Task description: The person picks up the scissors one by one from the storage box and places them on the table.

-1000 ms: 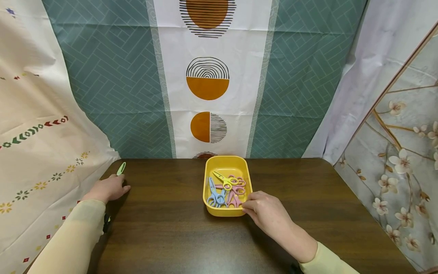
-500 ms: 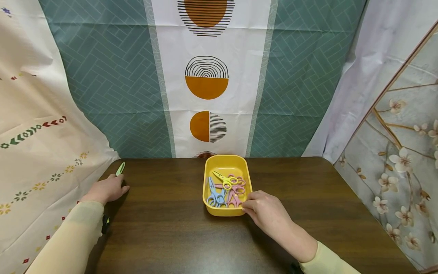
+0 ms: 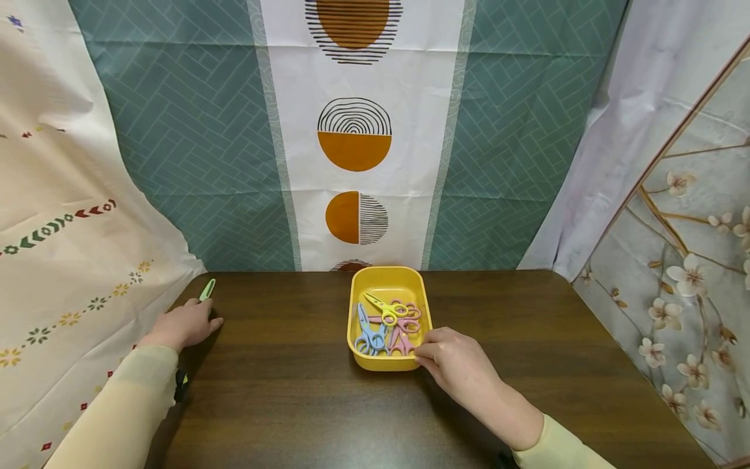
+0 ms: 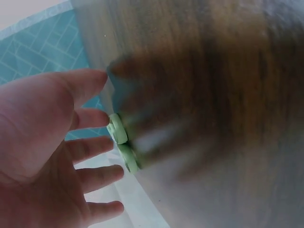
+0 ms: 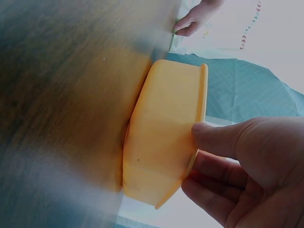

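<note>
At the table's far left, my left hand [image 3: 184, 322] lies over light green scissors [image 3: 208, 289]. The left wrist view has its fingers fairly straight, with fingertips at the two green handle loops [image 4: 118, 129]; the hand hides part of the scissors in the head view. My right hand [image 3: 459, 361] pinches the rim of a yellow bin [image 3: 355, 280] at its near right corner, thumb on the outer wall in the right wrist view. Inside the bin lie yellow scissors [image 3: 388, 309], blue scissors [image 3: 366, 331] and pink scissors [image 3: 402, 342], overlapping one another.
The bin stands on a dark brown wooden table [image 3: 281, 397] near its back edge. A teal and white patterned curtain [image 3: 199, 150] hangs behind. Cream cloth [image 3: 64, 273] borders the left side, and a flowered panel [image 3: 674, 293] the right.
</note>
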The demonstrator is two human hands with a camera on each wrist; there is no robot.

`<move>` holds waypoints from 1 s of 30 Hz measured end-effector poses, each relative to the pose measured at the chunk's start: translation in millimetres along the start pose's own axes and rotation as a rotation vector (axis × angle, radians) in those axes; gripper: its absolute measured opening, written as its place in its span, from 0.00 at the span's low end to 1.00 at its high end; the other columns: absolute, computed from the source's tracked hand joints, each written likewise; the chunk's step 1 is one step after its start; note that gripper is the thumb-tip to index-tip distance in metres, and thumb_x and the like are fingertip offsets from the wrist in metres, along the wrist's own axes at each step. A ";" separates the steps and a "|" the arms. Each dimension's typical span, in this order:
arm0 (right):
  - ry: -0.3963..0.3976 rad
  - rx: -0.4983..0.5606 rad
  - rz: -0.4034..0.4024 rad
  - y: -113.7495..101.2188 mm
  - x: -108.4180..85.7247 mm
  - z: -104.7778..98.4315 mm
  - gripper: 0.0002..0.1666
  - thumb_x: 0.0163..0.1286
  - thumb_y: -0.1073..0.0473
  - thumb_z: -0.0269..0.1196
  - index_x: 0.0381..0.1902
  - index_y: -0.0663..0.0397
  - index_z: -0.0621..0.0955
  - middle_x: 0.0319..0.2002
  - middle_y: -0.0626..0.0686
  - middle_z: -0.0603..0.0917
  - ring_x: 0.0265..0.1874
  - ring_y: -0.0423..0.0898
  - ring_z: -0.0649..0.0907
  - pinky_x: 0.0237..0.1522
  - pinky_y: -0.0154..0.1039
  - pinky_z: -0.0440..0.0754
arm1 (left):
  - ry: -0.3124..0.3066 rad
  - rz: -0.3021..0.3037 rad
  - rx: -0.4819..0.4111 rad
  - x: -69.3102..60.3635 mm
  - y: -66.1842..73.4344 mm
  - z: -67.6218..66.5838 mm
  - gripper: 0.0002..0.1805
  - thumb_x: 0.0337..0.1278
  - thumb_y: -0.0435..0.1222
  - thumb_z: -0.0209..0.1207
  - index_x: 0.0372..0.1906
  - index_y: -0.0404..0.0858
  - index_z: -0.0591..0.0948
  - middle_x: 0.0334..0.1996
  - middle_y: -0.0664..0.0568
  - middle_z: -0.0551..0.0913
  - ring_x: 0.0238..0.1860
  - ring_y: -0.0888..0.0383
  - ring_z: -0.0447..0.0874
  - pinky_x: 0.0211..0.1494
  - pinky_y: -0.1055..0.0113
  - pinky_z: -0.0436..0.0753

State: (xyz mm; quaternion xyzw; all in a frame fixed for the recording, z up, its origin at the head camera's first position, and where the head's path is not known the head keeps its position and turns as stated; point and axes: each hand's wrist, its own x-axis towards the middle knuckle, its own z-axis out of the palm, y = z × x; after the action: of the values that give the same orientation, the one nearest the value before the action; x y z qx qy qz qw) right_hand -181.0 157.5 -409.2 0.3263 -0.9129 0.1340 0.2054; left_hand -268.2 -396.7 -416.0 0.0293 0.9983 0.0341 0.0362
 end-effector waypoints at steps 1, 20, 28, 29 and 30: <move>-0.002 0.001 0.000 -0.1 0.0 -0.1 0.07 0.62 0.61 0.84 0.38 0.49 0.95 0.37 0.45 0.90 0.41 0.44 0.87 0.45 0.45 0.89 | 0.011 -0.004 0.001 -0.5 0.7 0.0 0.28 0.80 0.47 0.61 0.64 0.24 0.77 0.63 0.19 0.74 0.61 0.18 0.78 0.56 0.22 0.77; 0.007 -0.002 0.002 0.0 -0.8 1.3 0.07 0.62 0.61 0.84 0.37 0.49 0.95 0.37 0.45 0.90 0.42 0.45 0.88 0.45 0.46 0.90 | 0.204 0.028 0.047 -4.3 48.7 -4.7 0.37 0.83 0.51 0.58 0.73 0.21 0.73 0.71 0.23 0.76 0.72 0.24 0.73 0.69 0.20 0.66; 0.012 -0.007 -0.008 -0.1 -1.0 1.1 0.07 0.63 0.61 0.84 0.37 0.50 0.95 0.38 0.46 0.90 0.42 0.45 0.88 0.45 0.46 0.90 | 0.296 0.082 0.024 -12.2 91.0 -7.1 0.36 0.83 0.51 0.59 0.74 0.24 0.75 0.72 0.26 0.77 0.72 0.28 0.76 0.71 0.21 0.65; 0.014 -0.009 -0.009 -0.1 -1.0 1.0 0.07 0.63 0.61 0.84 0.37 0.49 0.95 0.38 0.46 0.90 0.42 0.45 0.88 0.45 0.46 0.90 | 0.310 0.094 0.023 -14.0 97.4 -7.7 0.36 0.83 0.51 0.60 0.74 0.24 0.75 0.71 0.26 0.77 0.71 0.28 0.76 0.71 0.22 0.66; 0.015 -0.008 -0.011 -0.1 -1.1 0.9 0.07 0.63 0.61 0.84 0.37 0.49 0.95 0.38 0.46 0.90 0.42 0.45 0.88 0.45 0.46 0.90 | 0.322 0.106 0.022 -15.6 104.0 -8.4 0.36 0.82 0.51 0.60 0.74 0.25 0.76 0.71 0.27 0.78 0.71 0.29 0.77 0.71 0.22 0.67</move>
State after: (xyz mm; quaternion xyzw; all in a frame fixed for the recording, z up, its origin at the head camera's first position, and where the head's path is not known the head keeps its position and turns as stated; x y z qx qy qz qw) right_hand -180.5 157.6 -410.5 0.3292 -0.9101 0.1316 0.2143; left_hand -247.4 -294.6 -399.2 0.0767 0.9886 0.0291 -0.1266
